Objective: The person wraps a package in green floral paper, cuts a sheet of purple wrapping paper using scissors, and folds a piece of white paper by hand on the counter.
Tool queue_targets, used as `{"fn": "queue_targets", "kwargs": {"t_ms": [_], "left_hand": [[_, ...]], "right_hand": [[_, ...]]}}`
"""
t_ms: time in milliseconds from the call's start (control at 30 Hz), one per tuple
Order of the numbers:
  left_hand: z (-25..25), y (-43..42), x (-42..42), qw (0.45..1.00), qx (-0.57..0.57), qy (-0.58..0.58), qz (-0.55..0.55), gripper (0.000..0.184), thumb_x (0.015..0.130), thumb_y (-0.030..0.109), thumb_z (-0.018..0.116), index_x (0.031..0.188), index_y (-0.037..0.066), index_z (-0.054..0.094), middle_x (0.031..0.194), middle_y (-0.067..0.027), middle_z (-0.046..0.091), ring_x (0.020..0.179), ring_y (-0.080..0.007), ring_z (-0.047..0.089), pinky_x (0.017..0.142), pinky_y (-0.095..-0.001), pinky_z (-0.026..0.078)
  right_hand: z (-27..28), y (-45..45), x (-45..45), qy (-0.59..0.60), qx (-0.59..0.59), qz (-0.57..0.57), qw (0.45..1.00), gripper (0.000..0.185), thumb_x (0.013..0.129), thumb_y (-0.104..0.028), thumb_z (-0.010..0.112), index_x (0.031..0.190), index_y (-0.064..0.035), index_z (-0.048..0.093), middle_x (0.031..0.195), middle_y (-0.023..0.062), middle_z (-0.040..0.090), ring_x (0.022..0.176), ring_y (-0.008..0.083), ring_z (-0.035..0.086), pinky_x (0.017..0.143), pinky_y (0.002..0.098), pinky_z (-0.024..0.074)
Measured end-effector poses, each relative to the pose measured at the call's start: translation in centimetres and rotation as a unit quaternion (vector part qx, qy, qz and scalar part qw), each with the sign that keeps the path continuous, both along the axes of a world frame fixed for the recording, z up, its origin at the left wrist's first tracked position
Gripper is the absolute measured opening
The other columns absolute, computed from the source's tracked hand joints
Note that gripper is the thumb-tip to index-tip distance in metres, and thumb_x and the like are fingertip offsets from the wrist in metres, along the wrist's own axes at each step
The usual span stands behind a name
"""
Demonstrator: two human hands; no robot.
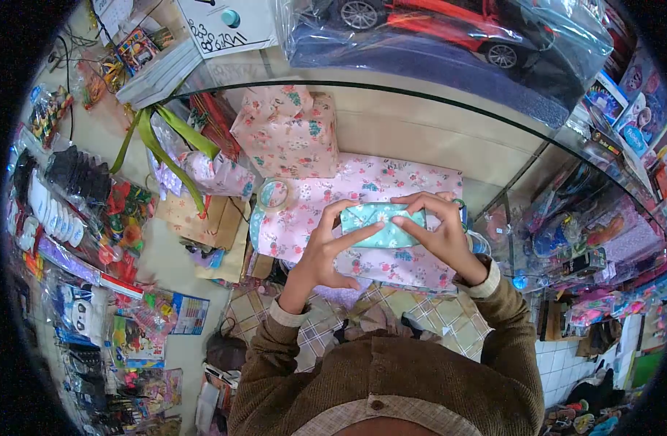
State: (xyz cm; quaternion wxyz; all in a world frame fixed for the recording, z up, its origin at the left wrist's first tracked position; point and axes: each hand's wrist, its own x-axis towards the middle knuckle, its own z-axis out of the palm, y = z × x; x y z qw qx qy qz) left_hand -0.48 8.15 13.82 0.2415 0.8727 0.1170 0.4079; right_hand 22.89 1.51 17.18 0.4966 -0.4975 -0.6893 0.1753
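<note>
From where I stood, the job looked well advanced: the small flat oblong packet in teal paper printed with pale flowers (383, 225) already had its paper lying over the upper face, with what looked like a slanting fold near its left end. What remained, as I judged it, was the pressing and securing of those folds; I could not make out whether any tape held them. The packet was between the two hands, over the pink floral paper sheet (413, 269), somewhat right of its middle and closer to the near edge than the far one; whether it rested there or was lifted slightly, I couldn't tell. The left hand (322, 254) was spread, one long finger laid across the packet's top and others bent at its far left corner, the thumb sticking out clear of it. The right hand (446, 229) seemed to pinch it lightly, one digit on top, the rest curled about the far edge. A round roll of pale tape (283, 202) sat by the sheet's left edge, apart from both hands.
</note>
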Motion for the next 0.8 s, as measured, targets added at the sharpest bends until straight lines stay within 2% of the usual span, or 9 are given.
{"fn": "queue_targets", "kwargs": {"t_ms": [33,133,167,267,367,400,600,633,800], "left_hand": [[0.2,0.2,0.1,1.0,0.009,0.014,0.017,0.094,0.058,0.081,0.06,0.125,0.014,0.063,0.128,-0.0227,0.04,0.117,-0.0387,0.044,0.097,-0.046,0.04],[0.9,0.4,0.4,0.997,0.032,0.046,0.059,0.095,0.054,0.075,0.068,0.124,0.011,0.064,0.129,-0.0243,0.042,0.119,-0.0402,0.046,0.096,-0.0472,0.043],[1.3,0.4,0.4,0.996,0.041,0.05,0.066,0.093,0.054,0.073,0.07,0.123,0.011,0.064,0.129,-0.0244,0.043,0.118,-0.0402,0.047,0.096,-0.0472,0.043],[1.7,0.1,0.7,0.994,0.049,0.052,0.088,0.091,0.056,0.073,0.069,0.122,0.011,0.064,0.129,-0.0243,0.045,0.117,-0.0398,0.049,0.096,-0.0466,0.043],[1.3,0.2,0.7,0.995,0.043,0.019,0.086,0.088,0.057,0.074,0.068,0.121,0.015,0.065,0.127,-0.0215,0.048,0.114,-0.0403,0.051,0.093,-0.0474,0.045],[1.4,0.2,0.7,0.996,0.04,0.004,0.082,0.086,0.056,0.074,0.068,0.121,0.018,0.065,0.127,-0.0202,0.05,0.113,-0.0407,0.052,0.092,-0.048,0.046],[3.9,-0.6,1.4,0.983,0.162,0.07,0.059,0.084,0.061,0.071,0.068,0.113,0.005,0.065,0.13,-0.0135,0.055,0.123,-0.0376,0.049,0.103,-0.0545,0.034],[4.4,-0.7,1.9,0.985,0.157,0.064,0.035,0.085,0.063,0.068,0.068,0.117,0.002,0.063,0.131,-0.0123,0.056,0.124,-0.0332,0.051,0.104,-0.0535,0.035],[2.2,0.5,2.4,0.988,0.143,0.064,0.012,0.092,0.066,0.071,0.064,0.126,0.001,0.058,0.131,-0.014,0.056,0.123,-0.0328,0.052,0.104,-0.0507,0.037]], "right_hand": [[0.7,0.2,-0.3,0.063,-0.001,0.028,0.998,0.019,0.077,-0.015,0.077,0.081,-0.0026,0.062,0.096,0.0105,0.071,0.088,0.0172,0.066,0.076,0.0294,0.0437],[0.7,1.6,0.1,0.094,-0.025,0.043,0.994,0.016,0.078,-0.008,0.075,0.08,0.0008,0.061,0.098,0.0144,0.069,0.097,0.0199,0.064,0.088,0.0321,0.0453],[-0.2,2.3,0.5,0.067,-0.015,0.045,0.997,0.024,0.079,-0.006,0.074,0.099,-0.0009,0.061,0.094,0.0118,0.069,0.096,0.0177,0.063,0.089,0.032,0.0446],[1.3,2.2,-0.1,0.173,-0.045,0.037,0.983,0.044,0.08,-0.005,0.073,0.118,-0.0038,0.051,0.09,0.0095,0.068,0.092,0.015,0.062,0.088,0.0315,0.0436],[0.9,2.2,0.1,0.15,-0.049,0.056,0.986,0.058,0.08,-0.005,0.073,0.129,-0.0059,0.041,0.086,0.0062,0.066,0.088,0.0122,0.061,0.087,0.0301,0.0421],[0.9,2.2,0.2,0.149,-0.058,0.057,0.985,0.056,0.081,-0.005,0.073,0.127,-0.0059,0.042,0.085,0.0052,0.065,0.088,0.0117,0.06,0.087,0.0295,0.0416],[0.9,2.0,0.0,0.151,-0.078,0.079,0.982,0.048,0.081,-0.005,0.072,0.121,-0.0063,0.045,0.083,0.0003,0.06,0.089,0.0093,0.057,0.086,0.0268,0.0385],[0.8,2.0,0.1,0.148,-0.073,0.084,0.983,0.047,0.081,-0.005,0.072,0.12,-0.0064,0.046,0.084,-0.0001,0.059,0.089,0.0091,0.057,0.086,0.0266,0.0382],[0.3,1.9,0.3,0.138,-0.055,0.065,0.987,0.045,0.079,-0.004,0.073,0.117,-0.0027,0.048,0.081,0.0024,0.062,0.084,0.0103,0.059,0.084,0.028,0.0428]]}}
